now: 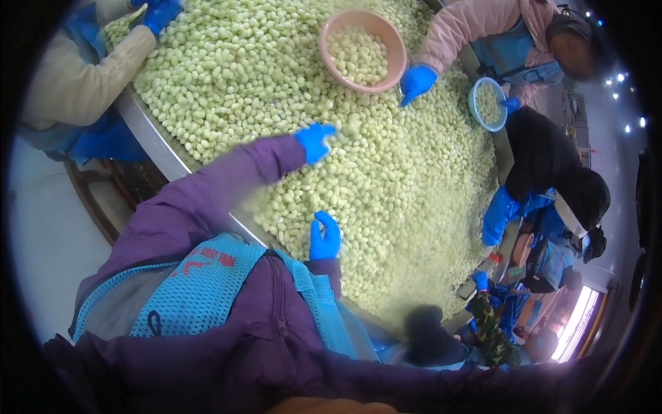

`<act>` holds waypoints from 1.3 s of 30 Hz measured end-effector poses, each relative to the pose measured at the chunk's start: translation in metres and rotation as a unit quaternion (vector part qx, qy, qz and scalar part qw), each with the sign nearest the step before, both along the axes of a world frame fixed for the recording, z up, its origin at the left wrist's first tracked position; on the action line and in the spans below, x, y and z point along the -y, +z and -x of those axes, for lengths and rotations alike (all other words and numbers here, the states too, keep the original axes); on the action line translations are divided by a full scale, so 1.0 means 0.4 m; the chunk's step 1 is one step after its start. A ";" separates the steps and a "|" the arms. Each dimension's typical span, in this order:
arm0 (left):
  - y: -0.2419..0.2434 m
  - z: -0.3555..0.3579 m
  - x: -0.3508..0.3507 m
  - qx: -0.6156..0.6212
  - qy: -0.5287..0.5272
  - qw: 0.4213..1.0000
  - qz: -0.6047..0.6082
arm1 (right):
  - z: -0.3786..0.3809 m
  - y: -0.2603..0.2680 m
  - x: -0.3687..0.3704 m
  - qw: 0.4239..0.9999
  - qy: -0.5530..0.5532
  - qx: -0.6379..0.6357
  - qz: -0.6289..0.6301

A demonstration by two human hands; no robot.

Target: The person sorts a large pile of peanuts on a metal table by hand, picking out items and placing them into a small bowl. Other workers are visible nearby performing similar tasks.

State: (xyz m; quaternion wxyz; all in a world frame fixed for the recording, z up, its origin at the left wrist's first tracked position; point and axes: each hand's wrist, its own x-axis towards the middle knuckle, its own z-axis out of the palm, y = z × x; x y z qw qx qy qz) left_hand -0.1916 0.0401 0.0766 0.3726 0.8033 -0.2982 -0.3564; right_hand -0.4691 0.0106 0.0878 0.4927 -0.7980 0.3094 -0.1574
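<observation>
A broad heap of pale green, oval, grape-like fruits (382, 176) lies before me on a metal-edged table (155, 134). My left hand (314, 143), in a blue glove and purple sleeve, reaches over the middle of the heap. Its fingers point right and look spread; some fruits just beyond them are blurred. Nearer to my body, at the close side of the heap, is my right hand (326, 237), also blue-gloved. Its thumb and fingers are curved and apart, with no fruit visible between them.
A pink plastic bowl (331, 57) of fruits rests on the heap, beside a co-worker's gloved hand (418, 83). Another co-worker's sleeve (114, 72) is at the upper left. A light blue bowl (473, 103) holds fruits at the far edge. Several people stand along the right side.
</observation>
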 end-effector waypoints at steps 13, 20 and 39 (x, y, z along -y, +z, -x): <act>0.048 -0.180 -0.234 0.370 0.026 0.872 -0.319 | -0.009 -0.004 0.001 1.000 0.019 -0.019 -0.006; 0.035 -0.268 -0.328 0.356 -0.118 0.859 -0.348 | -0.032 0.007 -0.008 1.000 0.015 0.007 -0.022; 0.143 -0.062 -0.493 0.304 -0.017 0.902 -0.305 | -0.052 0.005 -0.003 0.999 0.035 -0.011 0.001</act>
